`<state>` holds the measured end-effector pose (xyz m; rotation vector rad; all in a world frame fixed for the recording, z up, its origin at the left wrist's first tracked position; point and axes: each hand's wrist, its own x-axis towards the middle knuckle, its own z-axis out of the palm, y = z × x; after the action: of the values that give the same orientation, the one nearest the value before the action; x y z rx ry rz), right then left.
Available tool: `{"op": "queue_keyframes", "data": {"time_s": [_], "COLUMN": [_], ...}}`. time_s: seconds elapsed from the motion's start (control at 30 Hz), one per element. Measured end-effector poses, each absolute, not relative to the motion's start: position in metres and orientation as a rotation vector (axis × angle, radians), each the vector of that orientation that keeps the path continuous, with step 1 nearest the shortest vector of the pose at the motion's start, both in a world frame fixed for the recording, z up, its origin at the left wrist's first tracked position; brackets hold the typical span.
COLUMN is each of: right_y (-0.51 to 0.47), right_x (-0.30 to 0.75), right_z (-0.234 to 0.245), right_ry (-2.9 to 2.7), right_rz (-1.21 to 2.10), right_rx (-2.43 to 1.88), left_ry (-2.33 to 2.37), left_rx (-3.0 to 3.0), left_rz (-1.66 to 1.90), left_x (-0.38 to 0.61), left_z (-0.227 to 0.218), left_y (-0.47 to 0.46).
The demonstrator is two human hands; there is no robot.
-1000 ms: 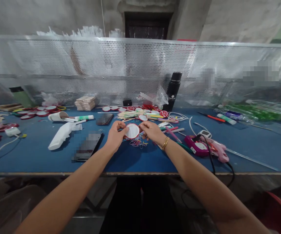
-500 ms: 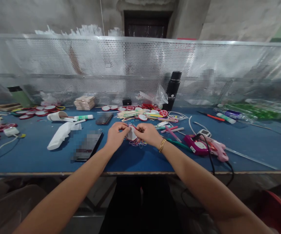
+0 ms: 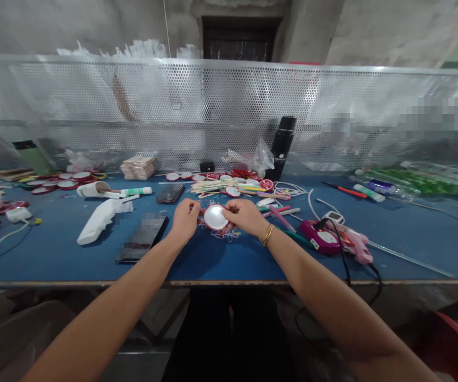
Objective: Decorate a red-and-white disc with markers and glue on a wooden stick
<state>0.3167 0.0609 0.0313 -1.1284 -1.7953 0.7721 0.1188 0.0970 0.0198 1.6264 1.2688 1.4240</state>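
Note:
A small round drum with a white face and a red rim is held just above the table, its face tilted up towards me. My right hand pinches it at its right edge between thumb and fingers. Left of the drum, my left hand is closed in a pinch, its fingertips near the drum's left rim; what lies between them is too small to make out. Beneath and in front of the drum is a tangle of thin coloured bands.
Wooden sticks and more red-rimmed discs lie behind my hands. To the left are a phone, a white tissue packet and a tipped cup. A pink glue gun, purple device and black bottle stand right.
Both hands pinched the drum earlier; now my left hand has come slightly away to the left. The drum's white face has turned up and shows more fully in my right hand.

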Motion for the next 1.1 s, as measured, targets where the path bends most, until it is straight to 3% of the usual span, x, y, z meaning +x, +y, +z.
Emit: {"op": "queue_keyframes", "data": {"time_s": [0.3,0.57,0.77,0.97,1.1], "right_y": [0.075,0.076,0.076,0.086,0.090], "right_x": [0.323,0.324,0.325,0.336,0.334], "right_z": [0.026,0.025,0.029,0.025,0.021], "right_ry": [-1.590,-1.582,-1.565,-1.982,-2.149], "right_rz": [0.789,0.757,0.930,0.137,-0.031], "right_rx": [-1.158,-1.186,-1.233,-1.434,-1.449], "left_ry": [1.112,1.082,1.190,1.213,1.212], "left_rx": [1.549,1.588,1.481,1.334,1.321], "left_rz": [1.181,1.328,1.206,1.258,1.264], "left_x": [0.127,0.126,0.127,0.128,0.129], "left_z": [0.020,0.022,0.026,0.026,0.026], "left_y": [0.088,0.089,0.084,0.086,0.086]}}
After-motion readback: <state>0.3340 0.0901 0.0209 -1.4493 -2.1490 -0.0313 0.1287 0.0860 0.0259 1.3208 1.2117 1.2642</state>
